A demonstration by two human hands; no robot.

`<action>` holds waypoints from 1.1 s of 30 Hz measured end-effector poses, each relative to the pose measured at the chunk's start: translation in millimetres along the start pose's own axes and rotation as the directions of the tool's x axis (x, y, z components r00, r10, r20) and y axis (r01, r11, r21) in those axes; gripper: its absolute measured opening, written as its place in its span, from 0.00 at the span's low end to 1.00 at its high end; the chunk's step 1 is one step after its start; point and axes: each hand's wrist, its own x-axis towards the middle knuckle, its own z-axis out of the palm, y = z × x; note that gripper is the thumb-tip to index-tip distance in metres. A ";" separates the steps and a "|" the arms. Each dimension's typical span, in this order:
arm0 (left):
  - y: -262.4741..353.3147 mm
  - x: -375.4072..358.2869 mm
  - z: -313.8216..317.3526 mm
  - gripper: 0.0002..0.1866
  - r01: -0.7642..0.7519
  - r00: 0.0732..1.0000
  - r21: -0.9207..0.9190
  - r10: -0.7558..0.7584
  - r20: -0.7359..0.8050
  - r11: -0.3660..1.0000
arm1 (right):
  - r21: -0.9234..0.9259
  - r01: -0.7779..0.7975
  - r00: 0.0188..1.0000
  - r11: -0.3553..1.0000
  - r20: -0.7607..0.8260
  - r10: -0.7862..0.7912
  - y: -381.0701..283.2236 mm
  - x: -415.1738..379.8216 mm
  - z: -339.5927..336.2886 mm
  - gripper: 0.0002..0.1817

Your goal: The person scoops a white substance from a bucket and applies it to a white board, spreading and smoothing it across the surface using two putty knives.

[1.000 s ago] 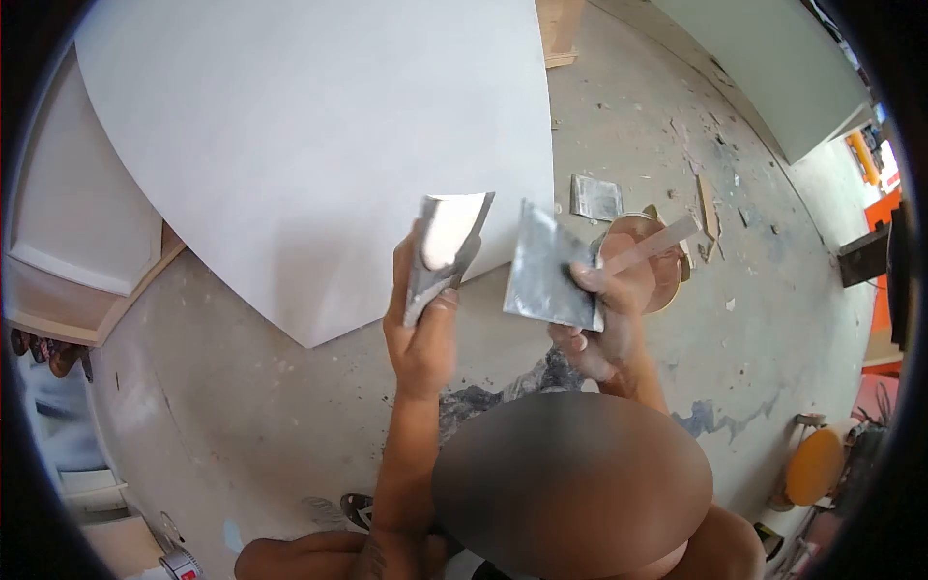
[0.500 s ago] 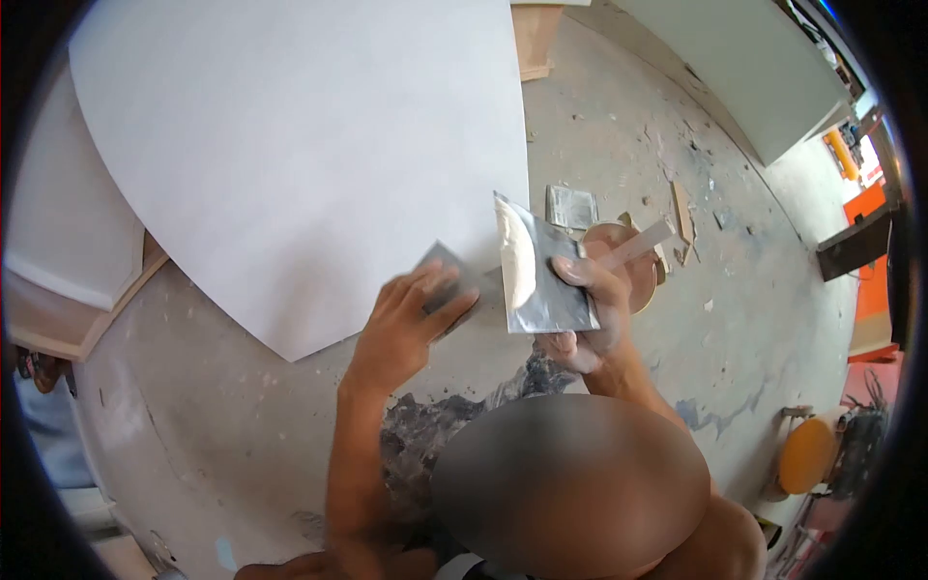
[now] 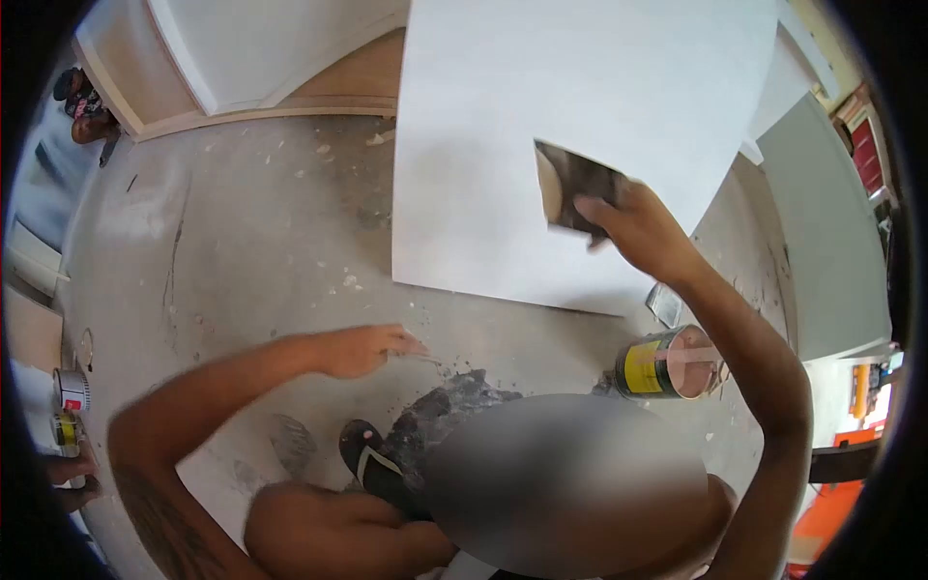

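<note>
A large white board [image 3: 541, 116] lies flat on the concrete floor [image 3: 242, 242]. Over its right part my right hand [image 3: 638, 227] grips a wide metal scraper [image 3: 572, 184] with pale filler along its left edge. My left hand [image 3: 362, 350] is low over the floor in front of the board's near edge, blurred. A thin pale sliver, the small scraper [image 3: 432, 359] seen edge-on, sticks out from its fingertips. My bent knee and a dark sandal [image 3: 372, 462] are just below that hand.
An open tin of pinkish filler [image 3: 662, 365] with a stick in it stands right of the board's near corner, a small metal plate [image 3: 665, 304] beside it. A grey-green panel [image 3: 831, 242] lies at right, a white framed panel [image 3: 261, 48] at top left, small cans [image 3: 68, 391] at far left.
The view has swung left. My right hand has carried the wide scraper out over the board. My left hand has dropped away from it to the floor.
</note>
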 end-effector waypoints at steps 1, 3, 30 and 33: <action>-0.7 -10.6 7.0 0.32 -0.037 0.995 -0.072 0.030 -0.094 0.997 | -0.311 0.108 0.988 0.944 -0.073 -0.137 -22.4 22.2 8.9 0.17; -13.0 -31.4 30.3 0.31 -0.097 0.977 -0.152 0.065 -0.203 0.984 | -0.669 0.343 0.796 0.659 -0.165 -0.582 -58.4 75.5 25.0 0.15; -63.1 -23.4 135.2 0.26 -0.574 0.515 -0.726 -0.522 -0.680 0.379 | -0.955 0.048 0.570 0.291 -0.213 -0.793 -80.1 184.6 95.6 0.06; -61.8 -17.5 138.1 0.24 -0.613 0.492 -0.734 -0.586 -0.643 0.290 | -0.958 0.033 0.534 0.286 -0.225 -0.815 -79.3 196.9 92.0 0.08</action>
